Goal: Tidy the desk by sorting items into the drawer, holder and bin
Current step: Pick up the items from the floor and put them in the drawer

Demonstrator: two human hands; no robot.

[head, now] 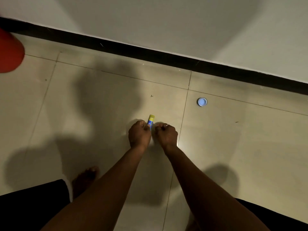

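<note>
I look down at a beige tiled floor. My left hand (pixel 139 135) is closed around the lower end of a blue glue stick with a yellow cap (pixel 151 121), which points away from me above the floor. My right hand (pixel 166 133) is curled into a fist just right of the stick, with a ring on one finger and nothing visible in it. A small round light-blue lid (pixel 202 102) lies flat on the floor, beyond and to the right of my hands.
A red rounded object (pixel 10 52) shows blurred at the left edge. A black skirting strip (pixel 150 53) runs along the white wall ahead. My bare foot (pixel 85 178) stands at lower left. No desk, drawer or holder is in view.
</note>
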